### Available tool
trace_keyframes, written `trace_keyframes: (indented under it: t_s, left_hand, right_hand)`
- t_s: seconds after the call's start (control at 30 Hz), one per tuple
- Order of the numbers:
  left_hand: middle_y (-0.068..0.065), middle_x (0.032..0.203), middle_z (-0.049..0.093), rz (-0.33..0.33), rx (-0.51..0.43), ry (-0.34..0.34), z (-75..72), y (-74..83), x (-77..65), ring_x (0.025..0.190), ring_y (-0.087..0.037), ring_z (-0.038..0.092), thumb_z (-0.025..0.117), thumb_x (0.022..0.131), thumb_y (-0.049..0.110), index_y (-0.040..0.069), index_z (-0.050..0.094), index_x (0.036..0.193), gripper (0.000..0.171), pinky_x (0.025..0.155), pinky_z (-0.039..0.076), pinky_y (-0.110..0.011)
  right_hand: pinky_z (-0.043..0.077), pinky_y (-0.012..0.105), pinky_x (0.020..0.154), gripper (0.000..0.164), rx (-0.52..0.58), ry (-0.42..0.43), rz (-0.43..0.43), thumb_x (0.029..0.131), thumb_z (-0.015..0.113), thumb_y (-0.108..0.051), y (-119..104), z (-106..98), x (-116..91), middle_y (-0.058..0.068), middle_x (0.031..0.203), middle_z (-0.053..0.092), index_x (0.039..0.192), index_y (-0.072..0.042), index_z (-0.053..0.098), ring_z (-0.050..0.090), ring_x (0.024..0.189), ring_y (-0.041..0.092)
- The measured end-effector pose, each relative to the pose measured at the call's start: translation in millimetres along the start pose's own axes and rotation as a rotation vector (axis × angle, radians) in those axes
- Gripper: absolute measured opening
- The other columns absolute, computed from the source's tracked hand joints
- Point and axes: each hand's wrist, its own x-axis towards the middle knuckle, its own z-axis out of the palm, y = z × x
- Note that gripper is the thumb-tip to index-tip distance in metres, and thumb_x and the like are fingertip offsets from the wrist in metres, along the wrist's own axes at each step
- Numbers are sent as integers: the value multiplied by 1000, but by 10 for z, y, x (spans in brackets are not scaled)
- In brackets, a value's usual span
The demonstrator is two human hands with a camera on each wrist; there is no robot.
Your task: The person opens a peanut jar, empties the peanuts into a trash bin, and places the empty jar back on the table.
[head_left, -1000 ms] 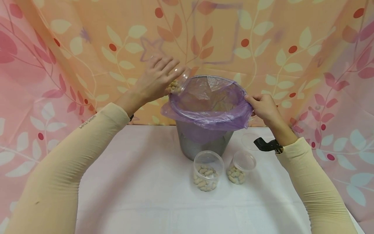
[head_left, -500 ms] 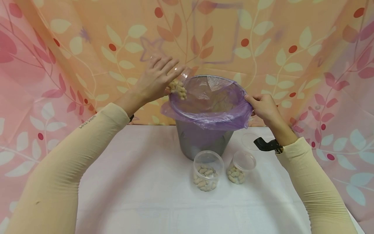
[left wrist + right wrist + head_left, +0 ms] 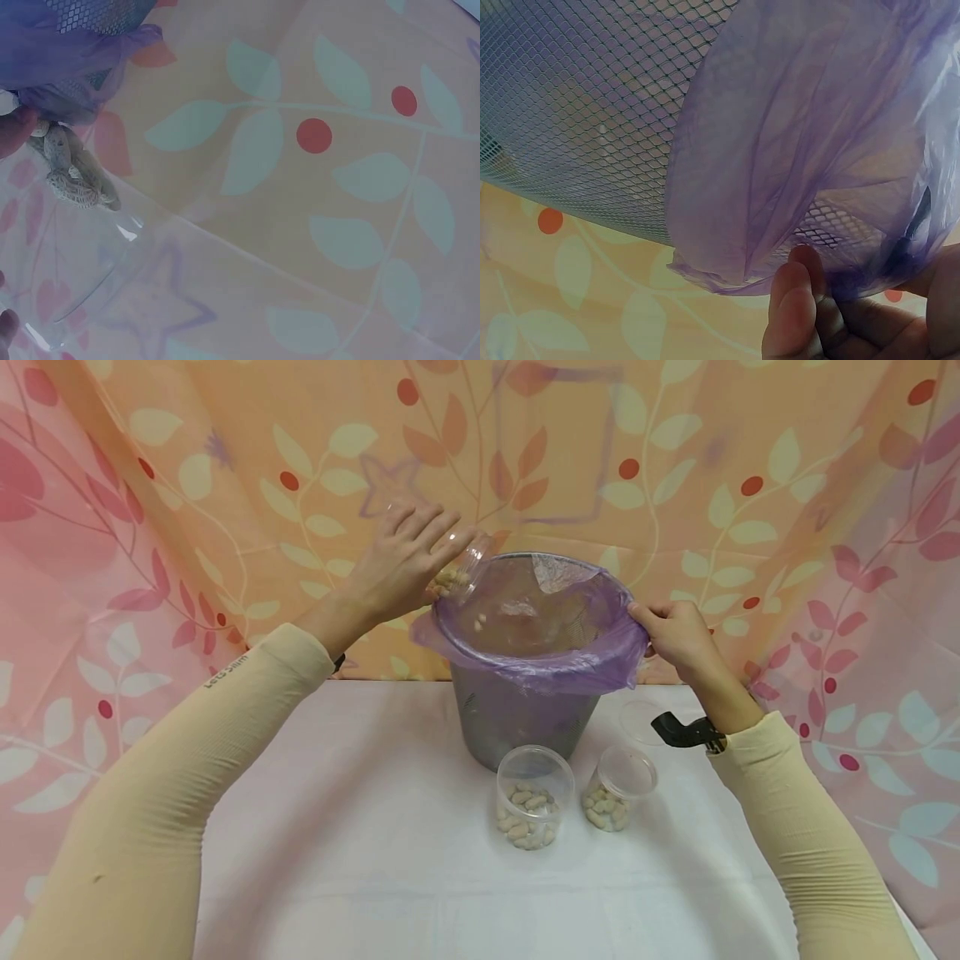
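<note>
My left hand [image 3: 408, 564] grips a clear plastic jar [image 3: 476, 560], tipped sideways at the left rim of a mesh wastebasket [image 3: 487, 727]. Unshelled peanuts [image 3: 450, 580] lie toward the jar's mouth, and a few loose peanuts [image 3: 480, 622] show just inside the basket. A purple plastic bag [image 3: 540, 670] lines the basket and folds over its rim. With thumb and fingers, my right hand [image 3: 678, 635] pinches the bag at the right rim. The left wrist view shows peanuts [image 3: 71, 169] clustered in the jar; in the right wrist view, fingertips [image 3: 791, 307] press against the bag [image 3: 735, 172].
Two open clear plastic containers stand before the basket: a wider one [image 3: 528, 810] and a smaller one [image 3: 611, 802], both partly filled with peanuts. A clear round lid [image 3: 641, 722] lies behind them on the white tablecloth [image 3: 360, 827]. Floral curtains surround the table.
Peanuts have slid to the jar's mouth and dropped into the lined basket, so fewer are left in the jar. Both hands have stayed in nearly the same place.
</note>
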Motion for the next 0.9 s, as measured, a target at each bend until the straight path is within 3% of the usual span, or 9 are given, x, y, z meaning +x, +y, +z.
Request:
trace_keyframes:
  t_s: [0.27,0.47,0.67,0.9]
  left_hand:
    - [-15,144,49,15,14,4,4,8,6,134,-36,42,94,59,31,12,42,145,103,111,32,-51]
    - [-16,147,46,40,17,-19,0,4,4,138,-36,40,89,67,23,14,42,145,92,112,32,-52]
    - [-17,145,47,94,38,17,22,4,9,137,-36,40,81,73,13,14,43,144,80,113,34,-52]
    - [-16,148,45,107,65,3,31,14,18,139,-35,38,85,72,16,13,41,145,85,115,31,-52]
  right_hand:
    - [52,18,51,49,-7,2,2,100,53,-29,1,2,9,-17,57,57,113,16,62,55,52,-2]
    - [51,17,50,48,8,5,5,100,54,-29,-1,6,11,-17,56,57,112,16,62,56,51,-1]
    - [51,17,50,47,6,7,5,99,54,-30,0,6,14,-17,56,57,111,16,63,56,51,-1]
    - [51,17,50,47,3,7,8,99,54,-30,2,5,13,-17,57,57,111,15,63,56,51,-1]
